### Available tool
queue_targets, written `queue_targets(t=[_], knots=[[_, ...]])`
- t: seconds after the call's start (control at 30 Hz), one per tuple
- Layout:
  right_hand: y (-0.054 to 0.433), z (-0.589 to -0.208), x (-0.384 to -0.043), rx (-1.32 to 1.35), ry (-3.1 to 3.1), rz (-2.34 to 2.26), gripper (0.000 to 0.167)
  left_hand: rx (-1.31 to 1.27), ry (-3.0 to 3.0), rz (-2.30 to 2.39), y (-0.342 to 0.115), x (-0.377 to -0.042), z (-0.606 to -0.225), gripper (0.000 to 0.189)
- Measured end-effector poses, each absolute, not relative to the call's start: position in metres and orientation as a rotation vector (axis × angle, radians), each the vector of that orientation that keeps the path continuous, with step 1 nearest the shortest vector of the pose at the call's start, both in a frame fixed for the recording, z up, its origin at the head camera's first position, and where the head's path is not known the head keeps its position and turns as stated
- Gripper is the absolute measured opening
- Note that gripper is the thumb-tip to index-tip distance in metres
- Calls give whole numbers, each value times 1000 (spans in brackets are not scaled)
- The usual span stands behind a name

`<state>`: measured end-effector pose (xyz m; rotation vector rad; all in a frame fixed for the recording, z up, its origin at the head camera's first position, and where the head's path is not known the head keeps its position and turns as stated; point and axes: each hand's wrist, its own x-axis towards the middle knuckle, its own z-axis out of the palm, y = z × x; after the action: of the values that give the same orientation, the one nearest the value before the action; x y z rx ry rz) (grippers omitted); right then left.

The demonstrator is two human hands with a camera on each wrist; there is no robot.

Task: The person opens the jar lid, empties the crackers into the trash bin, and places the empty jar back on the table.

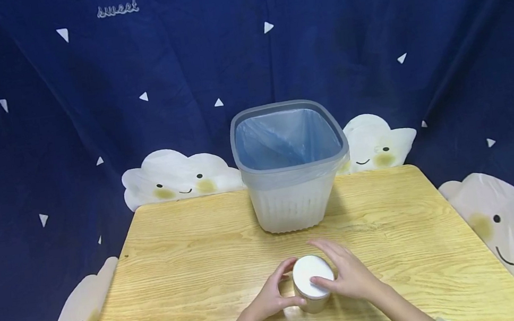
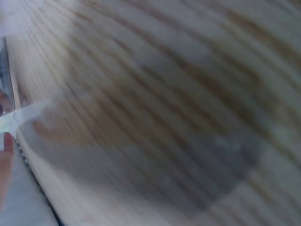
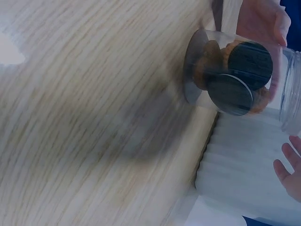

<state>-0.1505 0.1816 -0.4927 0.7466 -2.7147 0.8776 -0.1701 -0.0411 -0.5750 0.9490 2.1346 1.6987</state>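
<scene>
A clear jar with a white lid (image 1: 313,276) stands upright near the front of the wooden table. Dark round biscuits (image 3: 249,66) and orange-brown pieces show through its wall. My left hand (image 1: 270,296) curves round the jar's left side, with thumb and fingers against it; the right wrist view shows this left hand (image 3: 263,21) beside the jar wall. To the right, my right hand (image 1: 350,272) is spread, its thumb over the lid's edge and its other fingers apart from the jar. The left wrist view catches only a fingertip (image 2: 8,143) at its left edge.
Behind the jar stands a white ribbed bin (image 1: 291,204) with a grey rim and a bluish liner inside. The wooden table (image 1: 190,243) reaches back to a dark blue curtain (image 1: 167,54) printed with clouds and triangles.
</scene>
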Motion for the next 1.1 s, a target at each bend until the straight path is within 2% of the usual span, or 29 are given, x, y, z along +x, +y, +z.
queue_targets(t=[0.17,0.3,0.53,1.1], knots=[[179,-495,-149,761,-2726,849,76,936,2140,1667,-39,-170,-575,87],[178,-496,-148,779,-2730,840,78,929,2113,1653,-38,-167,-559,83],[178,-501,-147,830,-2694,808,78,930,2105,1621,-35,-172,-578,84],[174,-502,-141,891,-2667,669,84,855,2114,1625,-35,-173,-579,86]])
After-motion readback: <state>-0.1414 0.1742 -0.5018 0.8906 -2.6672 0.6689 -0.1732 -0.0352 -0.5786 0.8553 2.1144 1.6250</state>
